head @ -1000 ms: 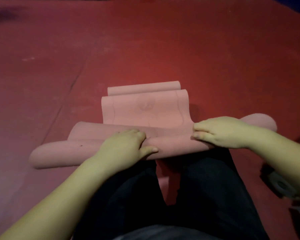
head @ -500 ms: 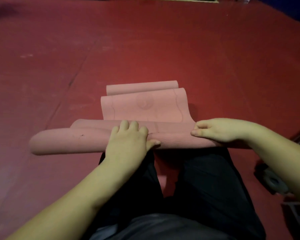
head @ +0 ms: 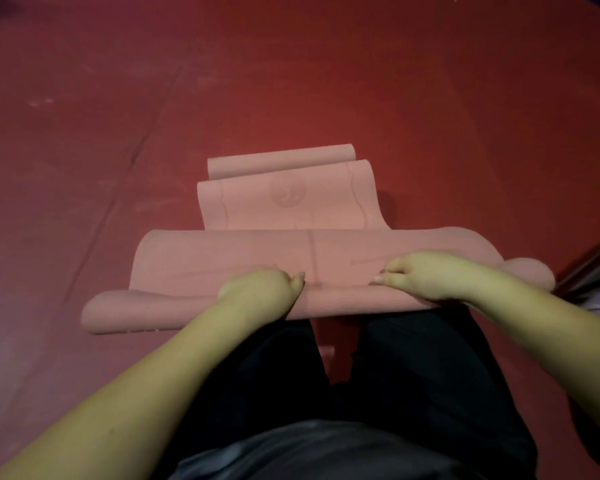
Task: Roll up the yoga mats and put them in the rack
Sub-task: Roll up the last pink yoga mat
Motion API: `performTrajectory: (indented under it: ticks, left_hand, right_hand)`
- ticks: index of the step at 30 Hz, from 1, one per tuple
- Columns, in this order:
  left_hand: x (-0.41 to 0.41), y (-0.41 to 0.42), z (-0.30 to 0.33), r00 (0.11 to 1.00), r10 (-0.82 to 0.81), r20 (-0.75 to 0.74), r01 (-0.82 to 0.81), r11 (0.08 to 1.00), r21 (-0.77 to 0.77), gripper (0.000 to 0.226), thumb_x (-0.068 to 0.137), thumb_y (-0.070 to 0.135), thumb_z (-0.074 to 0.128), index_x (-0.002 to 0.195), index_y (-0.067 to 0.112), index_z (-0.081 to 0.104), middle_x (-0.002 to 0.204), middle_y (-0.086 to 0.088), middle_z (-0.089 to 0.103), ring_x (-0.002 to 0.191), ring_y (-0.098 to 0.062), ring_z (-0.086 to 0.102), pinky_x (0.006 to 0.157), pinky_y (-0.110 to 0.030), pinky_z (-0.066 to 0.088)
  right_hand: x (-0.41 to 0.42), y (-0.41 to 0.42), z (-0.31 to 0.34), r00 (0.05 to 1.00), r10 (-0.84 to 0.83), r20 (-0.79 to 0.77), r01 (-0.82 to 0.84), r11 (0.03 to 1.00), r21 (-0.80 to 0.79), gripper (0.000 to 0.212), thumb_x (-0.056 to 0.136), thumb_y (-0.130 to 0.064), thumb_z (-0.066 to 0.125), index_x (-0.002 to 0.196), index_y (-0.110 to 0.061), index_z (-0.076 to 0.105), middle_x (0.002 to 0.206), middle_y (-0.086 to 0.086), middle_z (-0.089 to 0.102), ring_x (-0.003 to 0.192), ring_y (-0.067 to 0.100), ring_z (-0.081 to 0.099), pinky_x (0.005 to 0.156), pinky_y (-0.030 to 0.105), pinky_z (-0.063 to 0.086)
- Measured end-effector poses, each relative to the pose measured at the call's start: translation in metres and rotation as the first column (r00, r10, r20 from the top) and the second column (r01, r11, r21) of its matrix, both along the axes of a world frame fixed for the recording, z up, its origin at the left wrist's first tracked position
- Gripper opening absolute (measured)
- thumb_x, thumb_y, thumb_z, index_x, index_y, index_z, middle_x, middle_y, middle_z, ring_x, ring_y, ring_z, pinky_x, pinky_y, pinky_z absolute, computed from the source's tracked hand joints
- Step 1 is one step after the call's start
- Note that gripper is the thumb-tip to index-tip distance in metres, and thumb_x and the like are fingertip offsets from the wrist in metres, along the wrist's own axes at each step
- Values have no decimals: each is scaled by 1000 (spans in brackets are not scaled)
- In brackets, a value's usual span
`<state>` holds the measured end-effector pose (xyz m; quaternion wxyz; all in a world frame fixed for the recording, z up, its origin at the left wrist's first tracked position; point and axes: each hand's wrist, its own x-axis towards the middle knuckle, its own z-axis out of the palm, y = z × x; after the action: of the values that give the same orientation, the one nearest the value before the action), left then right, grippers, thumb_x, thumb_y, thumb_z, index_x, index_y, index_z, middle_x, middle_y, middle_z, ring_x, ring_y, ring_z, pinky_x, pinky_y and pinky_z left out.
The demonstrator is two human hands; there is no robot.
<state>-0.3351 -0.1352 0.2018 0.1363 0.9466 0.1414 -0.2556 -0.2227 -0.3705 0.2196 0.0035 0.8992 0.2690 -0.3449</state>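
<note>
A pink yoga mat lies across the red floor in front of my knees, its near edge rolled into a tube from left to right. Beyond it the unrolled part bends up in a hump with a round logo, and its far end curls over. My left hand grips the roll near its middle, fingers curled over the top. My right hand grips the roll further right, fingertips tucked under the flap. No rack is in view.
Red padded floor stretches all around, with a seam running diagonally at the left. My black-trousered legs kneel just behind the roll. A dark object sits at the right edge by the mat's right end.
Both hands have curled round the roll. A flat band of mat now lies beyond the roll where the roll's top showed before.
</note>
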Motion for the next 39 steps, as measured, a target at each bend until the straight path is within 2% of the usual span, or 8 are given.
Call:
performTrajectory:
  ticks: [4,9,14,23,29,33,36,39]
  left_hand:
    - [4,1,-6,999,-7,-53,9,999,53,62,104,51,21,125,11,63,132,-17,58,121,-33,55,101,-41,40]
    - [17,6,1,990,2,-139,-5,1000,-23,49,108,35,23,146,10,40,138,-20,51,125,-35,51,102,-40,41]
    - [30,14,13,981,44,-186,-60,995,-82,63,104,52,33,138,4,52,148,-17,47,132,-32,46,104,-32,34]
    - [19,21,14,986,91,-143,-137,924,-357,53,103,54,32,139,24,58,151,-1,46,135,-22,44,110,-29,29]
    - [-5,18,5,996,-55,76,58,998,-37,59,100,62,26,121,23,65,121,-10,56,121,-30,49,102,-37,39]
    - [-21,13,-2,938,-272,216,197,928,316,80,90,74,17,104,15,69,104,-10,62,102,-34,57,83,-39,46]
    - [-26,13,-16,896,-262,359,133,929,346,70,86,69,27,71,11,64,67,-9,62,63,-33,61,52,-36,47]
    - [-19,16,-21,879,-258,400,123,935,334,59,90,64,33,71,14,59,64,-9,63,58,-34,63,48,-35,44]
  right_hand:
    - [-13,-3,-17,942,94,323,-140,982,123,41,96,-55,48,103,-24,74,89,-9,46,104,21,49,80,29,38]
    - [-34,-15,-29,727,76,683,-334,907,255,50,87,-59,41,66,-18,60,64,1,57,63,27,60,46,32,47]
    - [-50,-23,-41,662,151,734,-344,932,118,68,76,-77,40,80,-12,59,78,5,53,72,28,55,59,38,47]
    - [-7,-9,-26,895,198,399,-253,963,90,73,76,-85,35,108,-23,55,108,-2,64,99,24,61,76,35,46]
    - [15,8,-17,961,206,184,-216,976,34,60,84,-77,42,100,-21,57,101,2,65,91,25,58,74,33,43]
    - [24,11,-10,983,175,51,-177,983,50,49,88,-71,43,96,-23,51,93,-1,55,88,21,52,75,29,36]
    - [29,12,-10,984,175,29,-176,983,46,56,86,-73,43,104,-21,55,95,-2,57,90,21,54,75,30,38]
    - [31,11,-11,993,120,19,-121,990,78,51,81,-75,50,103,-29,53,94,-6,60,88,18,56,71,31,40]
